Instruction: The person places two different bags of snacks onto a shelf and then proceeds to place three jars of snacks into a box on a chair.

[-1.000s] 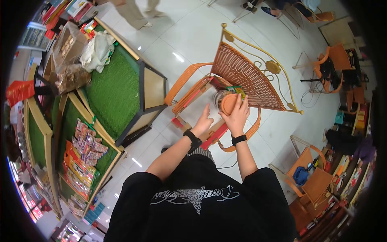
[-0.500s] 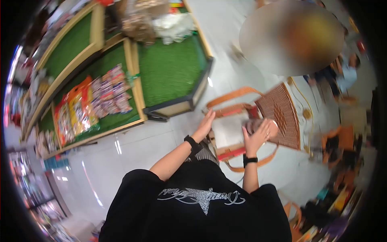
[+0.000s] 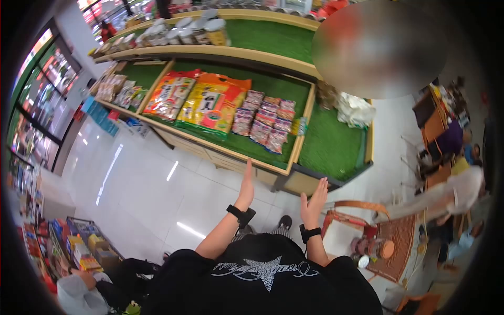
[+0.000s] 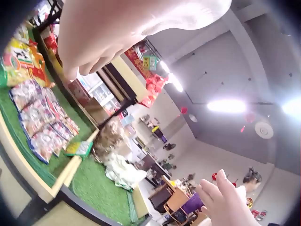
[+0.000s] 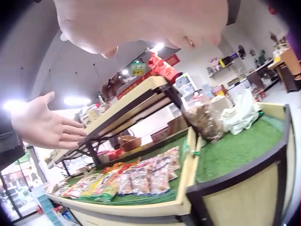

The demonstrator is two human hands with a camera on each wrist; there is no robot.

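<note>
Both hands are raised in front of the body, apart from each other, with nothing in them. The left hand point(image 3: 245, 185) points its straight fingers toward the front edge of the display stand point(image 3: 210, 149). Nearer the stand's right-hand corner, the right hand point(image 3: 313, 203) has its fingers straight and thumb apart. On the stand's green turf lie small snack packets point(image 3: 265, 121) and large orange and yellow bags point(image 3: 212, 105). To the right, a clear jar point(image 3: 367, 247) with an orange lid point(image 3: 387, 249) lies by the woven chair's backrest point(image 3: 399, 236), away from both hands.
Lidded tubs point(image 3: 197, 31) line the upper shelf. A white plastic bag point(image 3: 355, 109) sits at the stand's right end, beside a brown bag point(image 5: 204, 123). A person in pale clothes point(image 3: 446, 197) is behind the chair. Stocked shelving point(image 3: 86, 247) stands at lower left.
The right hand has let go of the jar. The view has turned from the chair to the display stand, and both hands have swung with it, leaving jar and chair at right.
</note>
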